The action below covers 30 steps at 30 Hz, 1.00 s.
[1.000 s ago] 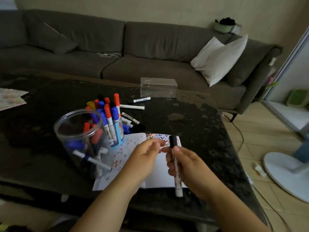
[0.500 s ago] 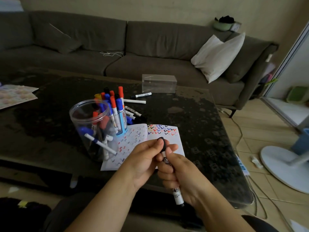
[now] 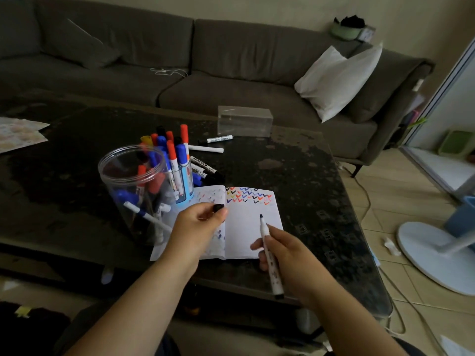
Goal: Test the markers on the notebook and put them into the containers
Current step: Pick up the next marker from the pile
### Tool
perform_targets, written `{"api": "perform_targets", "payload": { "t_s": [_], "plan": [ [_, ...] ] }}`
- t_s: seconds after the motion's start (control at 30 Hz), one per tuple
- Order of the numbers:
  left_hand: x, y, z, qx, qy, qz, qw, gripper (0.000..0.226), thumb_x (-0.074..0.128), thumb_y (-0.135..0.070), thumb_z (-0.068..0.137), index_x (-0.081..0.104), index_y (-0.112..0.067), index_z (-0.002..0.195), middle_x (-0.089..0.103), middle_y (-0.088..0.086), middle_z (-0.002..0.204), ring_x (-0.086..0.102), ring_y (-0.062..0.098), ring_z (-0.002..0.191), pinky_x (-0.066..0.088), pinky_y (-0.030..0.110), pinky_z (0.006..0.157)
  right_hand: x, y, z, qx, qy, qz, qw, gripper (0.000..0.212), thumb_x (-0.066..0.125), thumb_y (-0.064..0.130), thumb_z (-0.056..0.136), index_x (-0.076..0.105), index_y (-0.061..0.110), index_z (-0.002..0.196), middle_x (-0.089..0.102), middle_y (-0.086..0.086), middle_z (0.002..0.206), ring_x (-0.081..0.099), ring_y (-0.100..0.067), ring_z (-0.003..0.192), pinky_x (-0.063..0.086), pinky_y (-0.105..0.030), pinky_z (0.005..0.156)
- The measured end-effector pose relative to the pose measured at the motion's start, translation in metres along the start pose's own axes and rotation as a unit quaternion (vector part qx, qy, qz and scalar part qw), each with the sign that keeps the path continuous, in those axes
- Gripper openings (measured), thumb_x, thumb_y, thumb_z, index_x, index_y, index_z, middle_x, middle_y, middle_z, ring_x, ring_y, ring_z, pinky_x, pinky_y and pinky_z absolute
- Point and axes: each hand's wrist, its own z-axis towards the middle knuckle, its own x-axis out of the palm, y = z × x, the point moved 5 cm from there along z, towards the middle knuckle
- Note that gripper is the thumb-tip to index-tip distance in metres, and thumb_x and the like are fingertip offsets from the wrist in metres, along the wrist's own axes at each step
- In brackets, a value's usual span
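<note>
An open notebook (image 3: 246, 227) lies on the dark table (image 3: 295, 181), its right page topped with rows of coloured ticks. My right hand (image 3: 288, 258) grips an uncapped white marker (image 3: 268, 250), black tip pointing up over the right page. My left hand (image 3: 198, 227) pinches the black cap (image 3: 218, 208) above the notebook's left page. A clear round jar (image 3: 133, 183) with several markers stands left of the notebook. Behind it a blue holder (image 3: 183, 186) is packed with red, blue and black markers.
A clear rectangular box (image 3: 244, 120) sits at the table's far edge. Loose markers (image 3: 216, 139) lie between it and the holder. Patterned paper (image 3: 18, 133) lies far left. A sofa with a white pillow (image 3: 336, 78) is behind; a fan base (image 3: 437, 255) stands on the floor right.
Both hands pulled the cap off the marker. My left hand moved left with the cap, and my right hand now holds the bare-tipped marker over the right page.
</note>
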Motion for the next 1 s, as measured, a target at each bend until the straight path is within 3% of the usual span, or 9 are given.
{"api": "perform_targets", "payload": {
  "t_s": [0.07,0.17,0.37,0.47,0.6,0.7,0.8,0.9,1.0],
  "plan": [
    [0.002,0.002,0.007,0.029,0.011,0.036,0.999,0.008,0.067,-0.028,0.084,0.064,-0.023,0.09,0.065,-0.01,0.083,0.058,0.005,0.078,0.044,0.02,0.063,0.002,0.003,0.008,-0.008,0.001,0.063,0.998,0.024,0.044,0.015,0.1,0.05,0.037,0.108,0.071,-0.002,0.089,0.059,-0.01,0.064,0.053,-0.024,0.067],
    [0.006,0.002,0.018,0.086,0.022,0.105,0.99,0.013,0.07,-0.017,0.082,0.061,-0.026,0.08,0.065,-0.009,0.079,0.062,0.011,0.078,0.046,0.022,0.069,0.006,0.01,0.022,-0.013,0.005,0.157,0.987,0.02,0.044,0.008,0.099,0.058,0.017,0.109,0.07,-0.014,0.097,0.065,-0.015,0.066,0.056,-0.024,0.066],
    [0.017,-0.002,0.038,0.174,0.028,0.256,0.95,0.006,0.057,-0.025,0.091,0.053,-0.023,0.096,0.055,-0.01,0.087,0.051,0.005,0.079,0.036,0.014,0.062,0.013,0.014,0.065,0.016,0.029,0.277,0.96,0.035,0.035,-0.001,0.099,0.068,0.011,0.105,0.072,-0.014,0.09,0.065,-0.015,0.072,0.057,-0.025,0.074],
    [0.026,0.006,0.044,0.195,0.052,0.284,0.937,0.009,0.051,-0.029,0.094,0.048,-0.024,0.101,0.056,-0.008,0.096,0.051,0.007,0.086,0.034,0.012,0.061,0.017,0.014,0.087,-0.009,0.047,0.264,0.963,0.034,0.041,-0.009,0.095,0.067,0.012,0.104,0.07,-0.01,0.086,0.064,-0.013,0.075,0.055,-0.023,0.077],
    [0.037,0.019,0.048,0.232,0.079,0.311,0.918,0.015,0.05,-0.031,0.093,0.051,-0.022,0.105,0.059,-0.003,0.104,0.053,0.012,0.097,0.039,0.023,0.083,0.016,0.014,0.118,-0.055,0.027,0.192,0.979,0.009,0.052,0.014,0.095,0.061,0.014,0.097,0.064,0.001,0.074,0.058,-0.009,0.071,0.051,-0.022,0.074],
    [0.044,0.02,0.047,0.281,0.072,0.362,0.886,0.018,0.048,-0.034,0.093,0.049,-0.023,0.108,0.058,-0.006,0.11,0.049,0.013,0.105,0.035,0.027,0.092,0.013,0.013,0.138,-0.093,-0.04,0.016,0.995,0.027,0.043,0.037,0.098,0.063,0.018,0.095,0.057,0.004,0.068,0.051,-0.005,0.066,0.044,-0.019,0.066],
    [0.045,0.022,0.047,0.286,0.068,0.375,0.879,0.026,0.046,-0.035,0.094,0.048,-0.024,0.117,0.053,-0.005,0.123,0.041,0.014,0.117,0.029,0.028,0.098,0.014,0.012,0.151,-0.123,-0.071,-0.07,0.987,0.036,0.039,0.044,0.097,0.07,0.027,0.095,0.056,0.007,0.066,0.051,0.004,0.062,0.041,-0.009,0.063],
    [0.045,0.023,0.047,0.288,0.063,0.388,0.873,0.027,0.05,-0.033,0.093,0.05,-0.022,0.117,0.053,-0.002,0.122,0.041,0.017,0.117,0.029,0.031,0.097,0.014,0.007,0.157,-0.15,-0.112,-0.103,0.977,0.019,0.055,0.028,0.094,0.068,0.017,0.085,0.057,0.007,0.061,0.052,0.002,0.056,0.039,-0.009,0.056],
    [0.045,0.023,0.048,0.314,0.047,0.403,0.858,0.027,0.078,-0.024,0.071,0.062,-0.017,0.092,0.065,0.003,0.093,0.06,0.024,0.09,0.047,0.038,0.077,0.013,0.004,0.158,-0.173,-0.139,-0.083,0.971,0.011,0.06,0.011,0.089,0.057,0.004,0.081,0.055,-0.006,0.06,0.047,-0.008,0.052,0.036,-0.014,0.049]
  ]
}}
